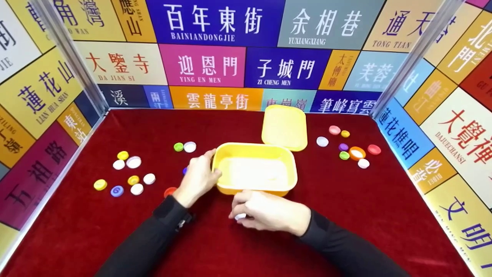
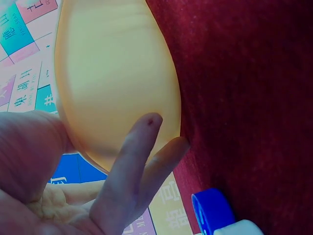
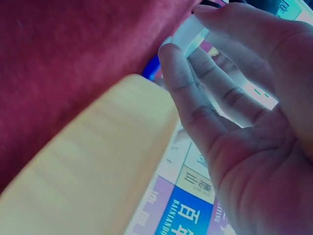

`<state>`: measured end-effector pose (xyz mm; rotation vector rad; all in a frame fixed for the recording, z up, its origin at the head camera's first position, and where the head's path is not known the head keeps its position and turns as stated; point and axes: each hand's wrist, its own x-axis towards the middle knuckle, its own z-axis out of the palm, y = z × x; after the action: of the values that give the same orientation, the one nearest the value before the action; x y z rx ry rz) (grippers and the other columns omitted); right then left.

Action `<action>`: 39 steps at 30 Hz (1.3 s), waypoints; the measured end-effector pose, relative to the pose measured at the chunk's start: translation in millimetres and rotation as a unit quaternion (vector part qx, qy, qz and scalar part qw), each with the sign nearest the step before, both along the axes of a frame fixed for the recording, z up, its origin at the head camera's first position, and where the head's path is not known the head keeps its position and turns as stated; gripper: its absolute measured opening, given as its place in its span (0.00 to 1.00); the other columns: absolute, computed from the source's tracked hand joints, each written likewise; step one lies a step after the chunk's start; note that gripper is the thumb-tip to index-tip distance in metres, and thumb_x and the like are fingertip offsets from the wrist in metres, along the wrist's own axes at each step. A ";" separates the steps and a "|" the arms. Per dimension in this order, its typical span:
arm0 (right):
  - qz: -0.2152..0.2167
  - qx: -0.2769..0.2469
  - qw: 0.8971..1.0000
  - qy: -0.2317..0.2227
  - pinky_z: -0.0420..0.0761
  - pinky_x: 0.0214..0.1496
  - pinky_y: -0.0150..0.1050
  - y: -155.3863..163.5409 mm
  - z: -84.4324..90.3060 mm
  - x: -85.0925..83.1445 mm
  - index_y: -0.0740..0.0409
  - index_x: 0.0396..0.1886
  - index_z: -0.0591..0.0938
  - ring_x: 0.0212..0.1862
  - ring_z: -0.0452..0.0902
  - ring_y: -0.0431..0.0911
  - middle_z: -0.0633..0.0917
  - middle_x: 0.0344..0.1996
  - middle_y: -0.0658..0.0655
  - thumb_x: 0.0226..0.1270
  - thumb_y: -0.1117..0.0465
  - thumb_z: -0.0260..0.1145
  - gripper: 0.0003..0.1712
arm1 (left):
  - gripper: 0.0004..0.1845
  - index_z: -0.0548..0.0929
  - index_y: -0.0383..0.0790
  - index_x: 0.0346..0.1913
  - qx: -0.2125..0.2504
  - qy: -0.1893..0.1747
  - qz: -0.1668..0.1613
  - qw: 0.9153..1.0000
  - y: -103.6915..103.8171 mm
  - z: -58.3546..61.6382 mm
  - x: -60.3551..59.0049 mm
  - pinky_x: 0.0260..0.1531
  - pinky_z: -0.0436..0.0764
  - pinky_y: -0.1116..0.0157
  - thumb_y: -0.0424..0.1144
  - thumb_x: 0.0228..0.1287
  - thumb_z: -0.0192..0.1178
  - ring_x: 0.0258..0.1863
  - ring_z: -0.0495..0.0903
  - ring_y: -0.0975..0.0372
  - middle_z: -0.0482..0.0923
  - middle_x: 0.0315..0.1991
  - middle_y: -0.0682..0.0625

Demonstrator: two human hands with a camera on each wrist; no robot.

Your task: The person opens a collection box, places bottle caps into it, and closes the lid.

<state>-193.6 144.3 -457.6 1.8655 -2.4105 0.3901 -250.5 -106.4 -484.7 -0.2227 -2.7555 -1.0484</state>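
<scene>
A yellow rectangular plastic box (image 1: 253, 188) with a pale rim stands on the red cloth, its top uncovered. My left hand (image 1: 198, 175) grips its left end, thumb over the rim; in the left wrist view, fingers (image 2: 129, 161) lie against the outer wall. Just in front of the box, my right hand (image 1: 269, 211) pinches a white bottle cap (image 3: 188, 36) between thumb and fingertips. A blue cap (image 2: 212, 210) and a white one lie near my left hand, and a red cap (image 1: 170, 191) is partly hidden by that wrist.
The yellow lid (image 1: 285, 129) lies flat behind the box. Several coloured caps are scattered at left, such as a blue one (image 1: 117, 191), and several more at right, including an orange one (image 1: 357, 153). Printed panels (image 1: 205, 69) wall in the red cloth (image 1: 338, 207).
</scene>
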 end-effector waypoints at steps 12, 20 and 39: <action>-0.051 -0.071 0.996 -0.001 0.92 0.58 0.42 5.3 32.3 -31.0 0.56 0.50 0.96 0.50 0.90 0.49 0.91 0.46 0.55 0.75 0.63 0.82 0.08 | 0.35 0.80 0.26 0.80 0.005 0.009 -0.005 1.000 -0.8 -1.1 -0.6 0.66 0.93 0.45 0.29 0.71 0.72 0.61 0.94 0.40 0.89 0.70 0.29; -0.103 -0.073 0.992 -0.025 0.96 0.52 0.46 7.4 44.9 -70.3 0.62 0.53 0.97 0.45 0.94 0.54 0.93 0.45 0.61 0.75 0.66 0.82 0.10 | 0.36 0.80 0.26 0.80 0.005 0.002 -0.003 1.000 -1.4 -1.9 -0.4 0.65 0.93 0.46 0.29 0.71 0.72 0.61 0.94 0.41 0.89 0.70 0.29; -0.166 0.111 0.979 -0.051 0.93 0.61 0.53 -4.1 30.2 -129.1 0.62 0.53 0.97 0.54 0.93 0.58 0.97 0.51 0.63 0.75 0.66 0.79 0.11 | 0.36 0.79 0.26 0.81 0.009 -0.007 -0.003 1.000 -1.1 -0.1 -1.2 0.68 0.92 0.46 0.29 0.71 0.72 0.63 0.94 0.41 0.88 0.71 0.28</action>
<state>-322.7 140.1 -427.4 1.4979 -2.8730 0.2018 -251.7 -107.5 -484.8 -0.2222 -2.7576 -1.0796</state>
